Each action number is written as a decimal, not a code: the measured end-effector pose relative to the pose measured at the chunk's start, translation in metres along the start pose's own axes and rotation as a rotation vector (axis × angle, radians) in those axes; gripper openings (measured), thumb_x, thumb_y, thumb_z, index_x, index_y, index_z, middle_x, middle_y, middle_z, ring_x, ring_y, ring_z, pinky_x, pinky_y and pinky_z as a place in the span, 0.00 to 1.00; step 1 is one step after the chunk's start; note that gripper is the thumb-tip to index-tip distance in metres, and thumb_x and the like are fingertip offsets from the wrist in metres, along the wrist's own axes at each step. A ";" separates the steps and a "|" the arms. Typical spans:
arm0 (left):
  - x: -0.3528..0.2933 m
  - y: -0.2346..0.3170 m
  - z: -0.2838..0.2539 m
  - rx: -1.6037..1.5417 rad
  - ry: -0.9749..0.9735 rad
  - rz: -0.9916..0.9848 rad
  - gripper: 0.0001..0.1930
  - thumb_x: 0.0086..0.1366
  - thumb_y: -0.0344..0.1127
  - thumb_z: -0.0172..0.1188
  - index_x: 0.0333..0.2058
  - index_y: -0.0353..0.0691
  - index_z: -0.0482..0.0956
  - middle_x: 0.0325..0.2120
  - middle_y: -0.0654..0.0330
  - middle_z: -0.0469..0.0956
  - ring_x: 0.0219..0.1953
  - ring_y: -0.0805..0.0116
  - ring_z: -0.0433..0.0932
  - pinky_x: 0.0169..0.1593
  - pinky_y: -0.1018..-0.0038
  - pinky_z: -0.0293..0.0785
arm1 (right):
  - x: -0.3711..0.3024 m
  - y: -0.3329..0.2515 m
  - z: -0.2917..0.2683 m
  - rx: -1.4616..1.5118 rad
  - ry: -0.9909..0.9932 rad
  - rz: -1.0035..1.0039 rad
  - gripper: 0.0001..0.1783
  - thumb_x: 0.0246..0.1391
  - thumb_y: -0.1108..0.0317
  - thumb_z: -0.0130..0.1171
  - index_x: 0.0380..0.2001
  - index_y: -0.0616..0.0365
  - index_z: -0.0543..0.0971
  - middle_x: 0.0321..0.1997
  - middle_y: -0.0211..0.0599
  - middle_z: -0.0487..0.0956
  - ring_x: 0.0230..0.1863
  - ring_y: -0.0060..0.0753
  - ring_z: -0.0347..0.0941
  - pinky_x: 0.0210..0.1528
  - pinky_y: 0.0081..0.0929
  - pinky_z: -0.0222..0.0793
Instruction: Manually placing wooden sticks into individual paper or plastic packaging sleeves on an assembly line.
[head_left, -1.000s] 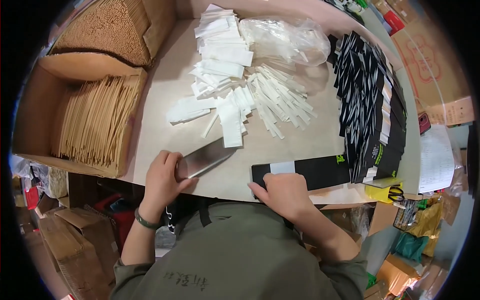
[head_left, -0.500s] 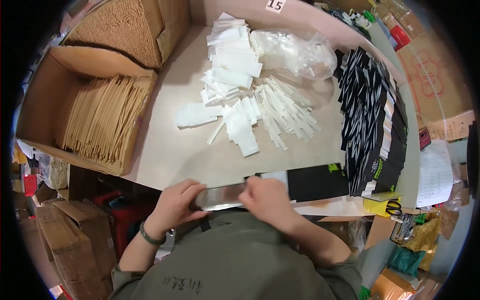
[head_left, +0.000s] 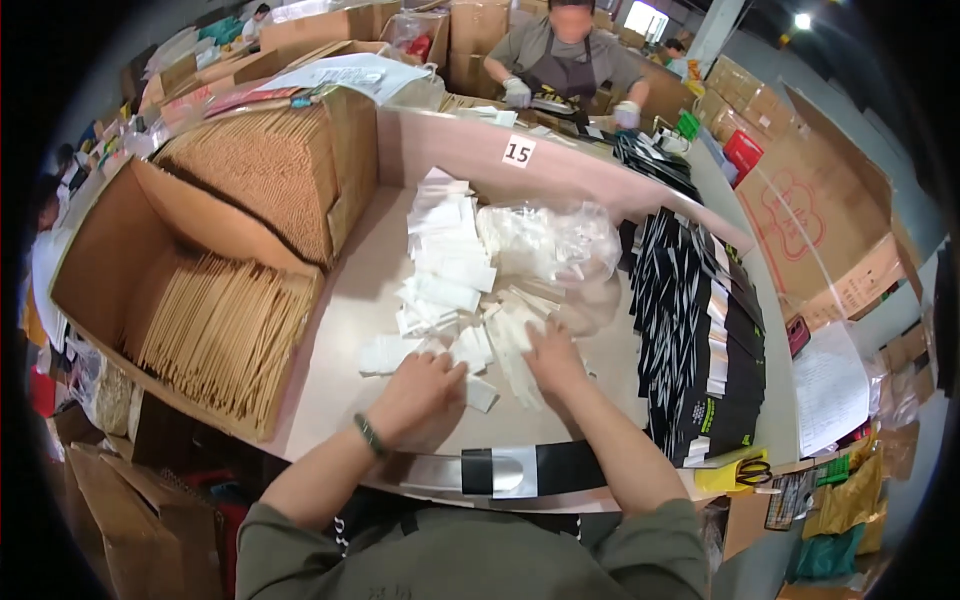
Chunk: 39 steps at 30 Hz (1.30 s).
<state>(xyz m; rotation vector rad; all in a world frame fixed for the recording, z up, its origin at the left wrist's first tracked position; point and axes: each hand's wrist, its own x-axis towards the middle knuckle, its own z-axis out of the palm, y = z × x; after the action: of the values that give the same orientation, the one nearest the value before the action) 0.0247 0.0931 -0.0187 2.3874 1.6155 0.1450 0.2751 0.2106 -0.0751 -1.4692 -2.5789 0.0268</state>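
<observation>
My left hand (head_left: pixel 418 392) reaches over the pile of small white packets (head_left: pixel 445 290), its fingers spread at the pile's near end. My right hand (head_left: pixel 552 358) lies with outstretched fingers on the fan of thin whitish strips (head_left: pixel 512 340) beside that pile. I see nothing held in either hand, though the fingertips are partly hidden. Along the table's front edge, below both hands, lies a flat black sleeve (head_left: pixel 565 467) with a white panel. A clear, shiny strip-shaped piece (head_left: pixel 425 470) sticks out to its left.
At the left stand a cardboard box (head_left: pixel 110 240) of upright brown cards and another packed carton (head_left: pixel 250 170). A clear plastic bag (head_left: pixel 560 240) lies behind the strips. Rows of black sleeves (head_left: pixel 680 340) fill the right side. Beyond the partition (head_left: pixel 450 150), a gloved person works.
Both hands have left the clear piece and black sleeve at the front edge and moved forward onto the white piles. The view has tilted up, bringing the person opposite into sight.
</observation>
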 end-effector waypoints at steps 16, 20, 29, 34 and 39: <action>-0.029 -0.011 -0.013 -0.304 0.306 0.059 0.25 0.51 0.32 0.68 0.50 0.41 0.76 0.50 0.48 0.75 0.51 0.47 0.74 0.54 0.60 0.72 | 0.210 0.102 0.026 0.382 0.226 0.263 0.28 0.50 0.40 0.61 0.41 0.54 0.83 0.44 0.49 0.82 0.48 0.54 0.77 0.49 0.39 0.73; -0.039 -0.006 -0.002 -0.351 0.273 0.022 0.23 0.52 0.30 0.66 0.49 0.41 0.76 0.49 0.49 0.75 0.49 0.48 0.75 0.52 0.61 0.73 | 0.237 0.024 -0.028 -0.039 -0.230 0.297 0.45 0.41 0.26 0.61 0.51 0.51 0.81 0.58 0.45 0.77 0.58 0.43 0.74 0.59 0.34 0.69; -0.014 0.011 0.006 -0.495 0.237 0.108 0.22 0.52 0.28 0.66 0.49 0.44 0.77 0.48 0.50 0.76 0.45 0.48 0.77 0.49 0.61 0.75 | 0.209 0.046 -0.083 0.563 -0.148 0.430 0.34 0.51 0.41 0.59 0.46 0.63 0.81 0.50 0.48 0.81 0.50 0.46 0.78 0.53 0.36 0.71; -0.023 0.007 0.002 -0.452 0.285 0.060 0.22 0.52 0.28 0.66 0.49 0.46 0.77 0.48 0.51 0.76 0.48 0.48 0.76 0.51 0.61 0.74 | 0.173 0.048 -0.168 0.811 -0.138 0.214 0.20 0.47 0.67 0.63 0.46 0.61 0.79 0.41 0.37 0.82 0.43 0.36 0.79 0.47 0.30 0.73; -0.050 -0.013 -0.005 -0.429 0.383 -0.132 0.22 0.53 0.27 0.65 0.49 0.43 0.77 0.50 0.51 0.75 0.50 0.48 0.75 0.53 0.60 0.73 | 0.057 0.053 -0.122 0.450 -0.027 -0.066 0.42 0.42 0.69 0.65 0.64 0.59 0.63 0.62 0.53 0.70 0.63 0.50 0.67 0.65 0.37 0.62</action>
<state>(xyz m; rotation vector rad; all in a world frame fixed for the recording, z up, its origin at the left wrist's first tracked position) -0.0073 0.0525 -0.0145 1.9987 1.6766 0.8737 0.3115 0.2778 0.0473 -1.2199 -2.4220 0.5795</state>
